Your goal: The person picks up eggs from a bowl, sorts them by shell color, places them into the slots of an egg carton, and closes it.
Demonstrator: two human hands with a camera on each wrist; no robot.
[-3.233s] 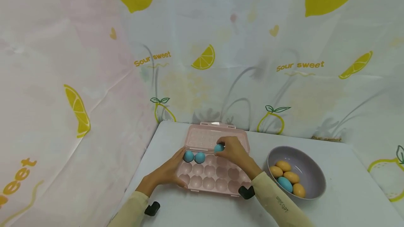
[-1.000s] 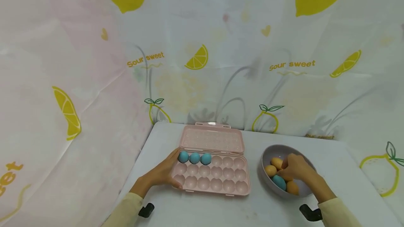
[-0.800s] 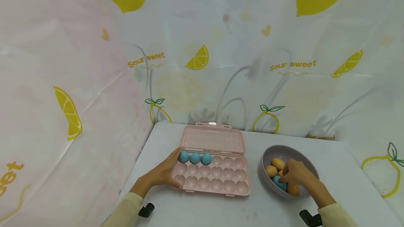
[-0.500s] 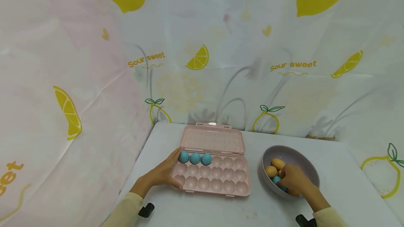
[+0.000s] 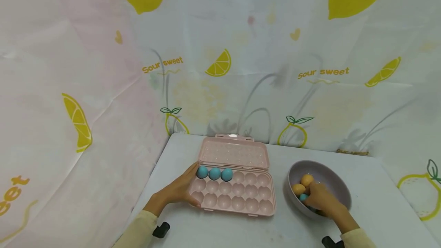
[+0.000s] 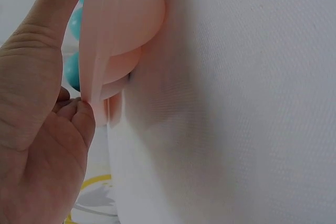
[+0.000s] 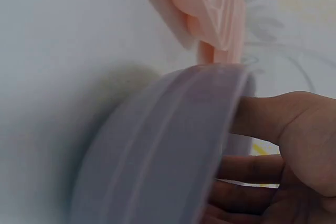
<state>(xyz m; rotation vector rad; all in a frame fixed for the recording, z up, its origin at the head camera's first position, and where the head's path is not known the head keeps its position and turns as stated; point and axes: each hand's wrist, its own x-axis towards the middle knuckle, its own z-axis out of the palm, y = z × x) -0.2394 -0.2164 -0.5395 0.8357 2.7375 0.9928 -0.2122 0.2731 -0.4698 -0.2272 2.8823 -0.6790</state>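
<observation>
Three blue eggs (image 5: 214,173) now fill the left half of the far row in my pink carton (image 5: 238,189); about three seconds ago two lay there and my right hand (image 5: 322,198) held another above; now that hand is down inside the grey bowl (image 5: 335,183), fingers at a blue egg (image 5: 303,197), covering more of it than half a second ago; whether I pinch it I cannot tell, the contact being hidden; two orange eggs (image 5: 298,190) show near it; my left hand (image 5: 179,190) still grips the carton's left side, thumb at the near edge; the lid (image 5: 234,154) stays folded back.
</observation>
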